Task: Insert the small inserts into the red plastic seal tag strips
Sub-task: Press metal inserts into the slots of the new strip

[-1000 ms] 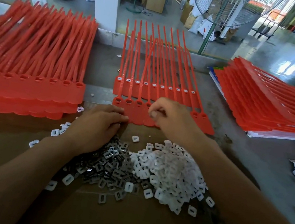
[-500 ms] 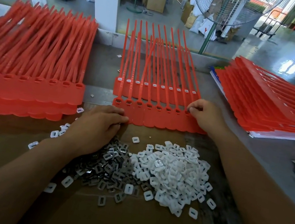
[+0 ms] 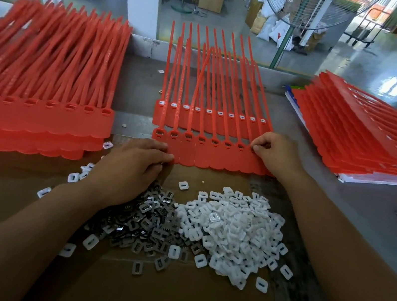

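The right hand [image 3: 279,156] has its fingers curled, with thumb and forefinger pinching the head at the right end of the near sheet [image 3: 219,160] of red strips. Whether an insert sits between the fingertips cannot be told. The left hand [image 3: 129,168] lies flat with straight fingers, holding nothing. Its fingertips press the left end of the same sheet and its heel is over the grey inserts [image 3: 150,226].

The near sheet lies across the table between the two hands, its tails pointing away. Seven of its slots show, each with a grey insert seated. The slots further right are hidden under the right hand. Just behind it, partly overlapped by its tails, lies the far sheet [image 3: 196,123], with ten slots, all filled white.

The loose inserts lie in two touching heaps on the cardboard [image 3: 167,300], near the wrists: grey on the left, white inserts [image 3: 236,230] on the right, both too many to count. A few strays lie around the edges.

Two stacks of red strips flank the work, the left stack [image 3: 37,102] and the right stack [image 3: 351,139].
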A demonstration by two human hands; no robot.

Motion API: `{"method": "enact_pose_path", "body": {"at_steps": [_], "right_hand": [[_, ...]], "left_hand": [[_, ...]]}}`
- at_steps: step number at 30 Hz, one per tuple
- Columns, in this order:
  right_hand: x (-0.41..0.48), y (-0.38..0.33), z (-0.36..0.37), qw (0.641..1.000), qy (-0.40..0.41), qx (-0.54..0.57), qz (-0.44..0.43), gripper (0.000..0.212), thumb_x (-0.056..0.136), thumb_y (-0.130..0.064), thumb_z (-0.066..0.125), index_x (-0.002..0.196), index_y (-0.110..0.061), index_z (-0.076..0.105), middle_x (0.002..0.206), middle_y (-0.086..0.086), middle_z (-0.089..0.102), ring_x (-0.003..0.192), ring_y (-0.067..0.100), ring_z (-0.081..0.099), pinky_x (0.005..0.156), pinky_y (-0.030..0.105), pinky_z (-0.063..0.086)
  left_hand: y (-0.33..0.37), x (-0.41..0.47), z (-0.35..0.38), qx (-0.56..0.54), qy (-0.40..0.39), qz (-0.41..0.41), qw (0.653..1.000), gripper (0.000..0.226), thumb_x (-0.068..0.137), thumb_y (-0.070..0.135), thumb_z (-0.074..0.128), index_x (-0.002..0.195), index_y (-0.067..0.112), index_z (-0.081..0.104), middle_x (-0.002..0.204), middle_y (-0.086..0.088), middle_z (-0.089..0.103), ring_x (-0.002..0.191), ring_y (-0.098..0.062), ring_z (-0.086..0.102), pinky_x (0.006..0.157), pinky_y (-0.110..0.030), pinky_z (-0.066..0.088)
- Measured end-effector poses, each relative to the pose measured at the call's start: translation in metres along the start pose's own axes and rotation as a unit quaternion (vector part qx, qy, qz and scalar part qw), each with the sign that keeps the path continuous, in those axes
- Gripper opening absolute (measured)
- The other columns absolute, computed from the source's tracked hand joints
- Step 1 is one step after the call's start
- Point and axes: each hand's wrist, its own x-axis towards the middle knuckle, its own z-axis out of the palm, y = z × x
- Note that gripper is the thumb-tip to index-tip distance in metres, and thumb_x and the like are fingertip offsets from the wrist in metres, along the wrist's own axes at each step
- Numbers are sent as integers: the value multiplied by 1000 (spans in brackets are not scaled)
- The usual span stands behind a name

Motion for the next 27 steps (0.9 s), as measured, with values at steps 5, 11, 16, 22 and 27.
{"method": "enact_pose_path", "body": {"at_steps": [5, 11, 16, 22, 27], "right_hand": [[-3, -2, -1, 996, 37, 78, 29, 12, 80, -4, 66, 88, -12, 61, 88, -1, 59, 84, 9, 54, 75, 20, 38], [3, -4, 1, 997, 42, 40, 56, 9, 80, -8, 66, 86, -15, 65, 91, 0, 62, 85, 8, 52, 74, 21, 37], [3, -3, 1, 998, 44, 28, 45, 10, 82, -10, 63, 90, -11, 68, 92, 0, 63, 84, 8, 52, 74, 22, 37], [-1, -7, -8, 996, 25, 81, 42, 10, 84, -10, 62, 91, -9, 67, 88, -1, 59, 86, 10, 53, 76, 23, 38], [-14, -25, -12, 998, 27, 60, 0, 9, 84, -14, 62, 93, -13, 66, 87, -6, 59, 86, 7, 54, 78, 21, 40]], "left_hand": [[0, 0, 0, -2, 3, 3, 1000, 33, 91, 16, 48, 121, 23, 58, 134, 5, 48, 124, -15, 41, 106, -33, 30], [-1, 0, 1, -3, 5, 4, 1000, 33, 91, 16, 48, 121, 23, 58, 134, 5, 49, 124, -15, 41, 105, -31, 30], [0, 1, 1, -2, 5, 2, 1000, 33, 91, 16, 47, 121, 23, 58, 135, 5, 48, 124, -14, 41, 105, -32, 31], [2, 1, 0, 1, 3, 3, 1000, 33, 91, 16, 47, 121, 22, 58, 135, 4, 48, 124, -15, 41, 105, -32, 30], [3, 1, 0, 4, 0, 3, 1000, 33, 91, 16, 47, 122, 22, 57, 135, 4, 47, 125, -16, 40, 105, -32, 30]]}}
